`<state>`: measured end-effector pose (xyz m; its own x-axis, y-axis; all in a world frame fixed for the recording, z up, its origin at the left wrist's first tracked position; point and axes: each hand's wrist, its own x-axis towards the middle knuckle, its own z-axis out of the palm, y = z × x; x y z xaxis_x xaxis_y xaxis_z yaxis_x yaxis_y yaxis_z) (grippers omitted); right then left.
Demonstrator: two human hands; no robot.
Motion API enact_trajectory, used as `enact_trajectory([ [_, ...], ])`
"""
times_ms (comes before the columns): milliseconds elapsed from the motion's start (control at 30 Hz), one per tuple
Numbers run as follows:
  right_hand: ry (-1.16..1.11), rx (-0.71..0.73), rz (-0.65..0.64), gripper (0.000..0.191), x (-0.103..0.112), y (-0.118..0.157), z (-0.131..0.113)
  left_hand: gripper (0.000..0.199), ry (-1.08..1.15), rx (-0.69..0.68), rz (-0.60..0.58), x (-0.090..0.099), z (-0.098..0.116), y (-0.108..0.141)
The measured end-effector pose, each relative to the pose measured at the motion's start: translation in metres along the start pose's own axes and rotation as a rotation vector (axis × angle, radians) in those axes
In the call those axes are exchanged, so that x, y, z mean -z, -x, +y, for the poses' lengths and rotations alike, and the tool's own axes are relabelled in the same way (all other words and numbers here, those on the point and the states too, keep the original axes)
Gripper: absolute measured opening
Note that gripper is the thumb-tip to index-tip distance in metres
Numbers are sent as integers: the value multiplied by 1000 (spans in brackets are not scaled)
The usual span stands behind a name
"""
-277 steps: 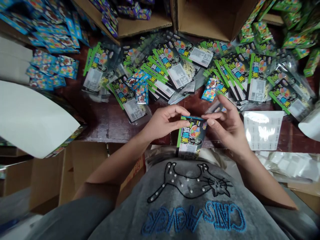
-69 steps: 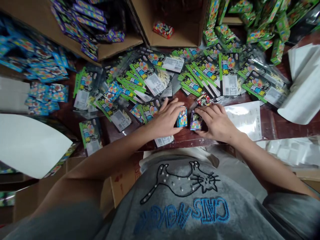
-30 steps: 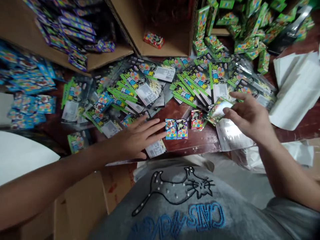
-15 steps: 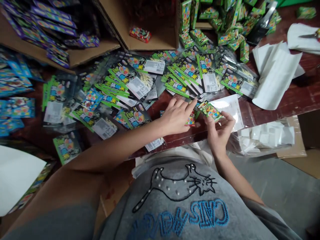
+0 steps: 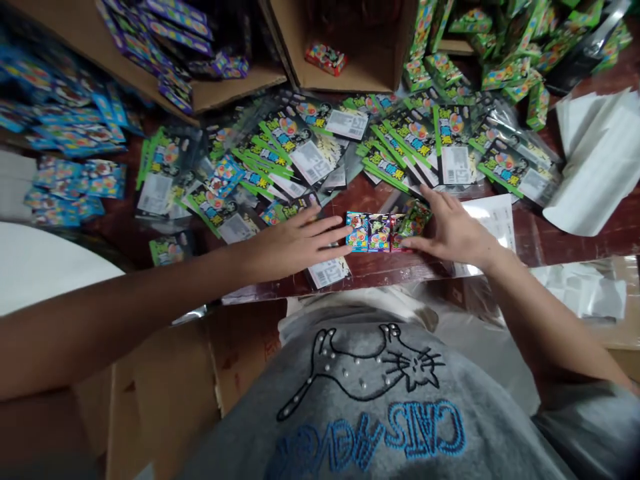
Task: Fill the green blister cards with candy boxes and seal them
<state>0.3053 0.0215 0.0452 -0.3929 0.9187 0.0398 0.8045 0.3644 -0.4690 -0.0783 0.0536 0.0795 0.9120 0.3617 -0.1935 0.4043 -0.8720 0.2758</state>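
Observation:
On the dark red table, a blue packet (image 5: 357, 232), a purple packet (image 5: 379, 233) and a red packet (image 5: 397, 233) lie side by side in a row. My left hand (image 5: 307, 240) is open, fingers spread, with its fingertips at the blue packet's left edge. My right hand (image 5: 455, 230) grips a small green packet (image 5: 416, 217) between thumb and fingers. That packet is tilted and partly covers the red one. Several printed plastic bags (image 5: 390, 160) with green edges and white labels lie just beyond both hands.
Cardboard boxes stand at the back, one holding purple packets (image 5: 175, 27), another a red packet (image 5: 326, 59). Blue packets (image 5: 80, 127) are piled left, green ones (image 5: 515, 67) back right. White paper sheets (image 5: 595, 167) and a dark bottle (image 5: 583, 57) lie right.
My left hand has moved left off the packets, uncovering the row. My right hand has brought the green packet down to the row's right end. The view has shifted left.

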Motion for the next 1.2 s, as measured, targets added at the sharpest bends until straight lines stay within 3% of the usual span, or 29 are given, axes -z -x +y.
enact_trajectory([
  [133, 51, 31, -64, 73, 13, -8, 14, 62, 82, 9, 75, -10, 3, -12],
  [200, 116, 82, -45, 83, 17, 4, 7, 62, 83, -1, 86, -8, 4, -13],
  [267, 159, 110, -42, 109, 14, 23, -13, 63, 54, -5, 87, -1, 8, -9],
  [333, 199, 62, -35, 123, -2, 48, -38, 67, -17, 12, 74, 9, 14, -2],
  [400, 250, -52, -4, 119, -29, 74, -59, 69, -93, 50, 72, 17, 20, 9],
  [467, 298, -133, 46, 102, -61, 97, -67, 70, -129, 86, 77, 19, 24, 20],
  [567, 397, -99, 211, 52, -100, 117, -54, 78, -114, 135, 58, 10, 25, 33],
  [600, 413, -59, 243, 41, -107, 119, -48, 80, -99, 150, 41, 6, 25, 35],
  [667, 384, 41, 224, 38, -107, 119, -40, 81, -74, 181, 15, -5, 25, 39],
  [767, 276, 180, 171, 55, -81, 105, -31, 86, -79, 225, 23, -20, 26, 44],
  [833, 260, 142, 255, 59, -51, 84, -15, 85, -100, 252, 68, -30, 27, 49],
  [933, 292, -92, 439, 63, 4, 29, 42, 81, -111, 282, 135, -50, 26, 57],
  [1067, 249, -476, 391, 76, 78, -54, 142, 76, -84, 309, 153, -74, 26, 62],
  [1133, 237, -622, 409, 86, 100, -83, 179, 75, -79, 337, 154, -83, 28, 63],
  [1200, 212, -728, 424, 91, 109, -100, 201, 74, -88, 381, 168, -89, 30, 64],
])
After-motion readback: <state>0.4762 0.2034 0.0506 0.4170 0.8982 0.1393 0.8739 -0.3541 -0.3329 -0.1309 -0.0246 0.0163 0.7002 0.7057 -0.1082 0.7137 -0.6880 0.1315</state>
